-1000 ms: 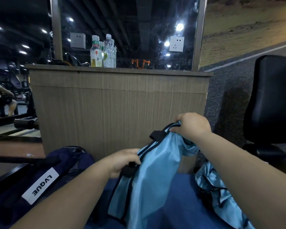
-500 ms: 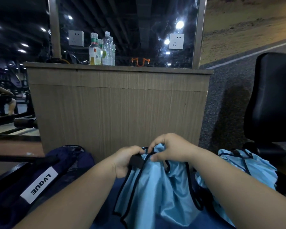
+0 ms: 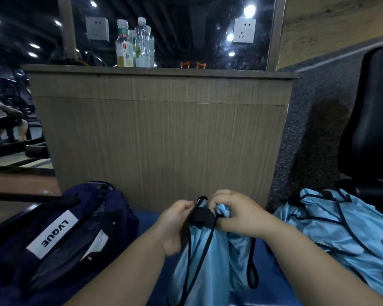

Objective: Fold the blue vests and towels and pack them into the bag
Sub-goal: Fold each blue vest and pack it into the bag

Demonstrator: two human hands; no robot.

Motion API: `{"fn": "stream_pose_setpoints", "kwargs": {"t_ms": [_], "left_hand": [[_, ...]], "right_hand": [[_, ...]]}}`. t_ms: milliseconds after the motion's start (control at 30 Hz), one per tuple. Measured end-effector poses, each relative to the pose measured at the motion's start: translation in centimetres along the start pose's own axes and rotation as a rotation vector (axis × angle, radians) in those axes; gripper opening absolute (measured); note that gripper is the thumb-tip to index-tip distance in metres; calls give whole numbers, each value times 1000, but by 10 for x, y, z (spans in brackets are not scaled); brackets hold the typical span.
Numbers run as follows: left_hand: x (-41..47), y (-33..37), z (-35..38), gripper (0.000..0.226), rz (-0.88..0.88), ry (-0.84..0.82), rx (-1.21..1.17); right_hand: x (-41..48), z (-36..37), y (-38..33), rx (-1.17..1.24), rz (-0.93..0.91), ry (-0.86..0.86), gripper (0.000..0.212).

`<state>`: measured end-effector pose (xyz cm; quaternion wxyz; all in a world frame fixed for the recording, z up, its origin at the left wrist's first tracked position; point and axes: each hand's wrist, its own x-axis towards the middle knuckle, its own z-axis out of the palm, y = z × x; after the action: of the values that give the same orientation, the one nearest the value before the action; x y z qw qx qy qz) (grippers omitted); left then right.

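A light blue vest (image 3: 208, 263) with black trim hangs in front of me, bunched at its top. My left hand (image 3: 175, 226) pinches the black trim at the vest's top left. My right hand (image 3: 237, 215) grips the gathered top fabric, close beside the left. A dark navy bag (image 3: 60, 235) with a white LVQUE label lies open at lower left. More light blue vests (image 3: 345, 230) lie in a crumpled heap at the right. No towel is visible.
A wooden counter (image 3: 164, 138) rises straight ahead, with drink bottles (image 3: 135, 45) on top and wall sockets behind. A black padded seat (image 3: 372, 120) stands at the right. A blue mat (image 3: 146, 224) lies beneath the vest. A person sits at far left.
My right hand came down and left from a raised position to meet my left hand, bringing the vest's top together. The heap of vests at right came into fuller view.
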<state>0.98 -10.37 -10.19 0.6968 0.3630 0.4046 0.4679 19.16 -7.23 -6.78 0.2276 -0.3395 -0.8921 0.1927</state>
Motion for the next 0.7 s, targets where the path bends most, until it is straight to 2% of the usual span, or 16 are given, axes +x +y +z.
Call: {"fn": "stream_pose_setpoints", "kwargs": {"t_ms": [100, 200, 267, 333, 400, 533, 633, 700], "left_hand": [[5, -9, -2, 23, 23, -17, 14], [13, -11, -3, 34, 39, -14, 113], [19, -11, -1, 28, 51, -40, 158], [24, -8, 3, 14, 41, -50, 180], [29, -3, 6, 21, 33, -56, 208], [41, 13, 12, 37, 48, -92, 325], [52, 27, 17, 43, 61, -128, 342], [60, 34, 18, 41, 50, -122, 279]], "right_hand": [[-5, 6, 15, 186, 27, 67, 18], [-7, 11, 23, 291, 10, 133, 22], [-6, 13, 28, 320, 3, 178, 26], [-2, 16, 35, 282, -9, 190, 35], [2, 16, 44, 170, -14, 175, 41], [12, 13, 59, -19, 18, 186, 29], [18, 10, 65, -47, -3, 346, 21], [19, 10, 69, 4, -38, 503, 26]]}}
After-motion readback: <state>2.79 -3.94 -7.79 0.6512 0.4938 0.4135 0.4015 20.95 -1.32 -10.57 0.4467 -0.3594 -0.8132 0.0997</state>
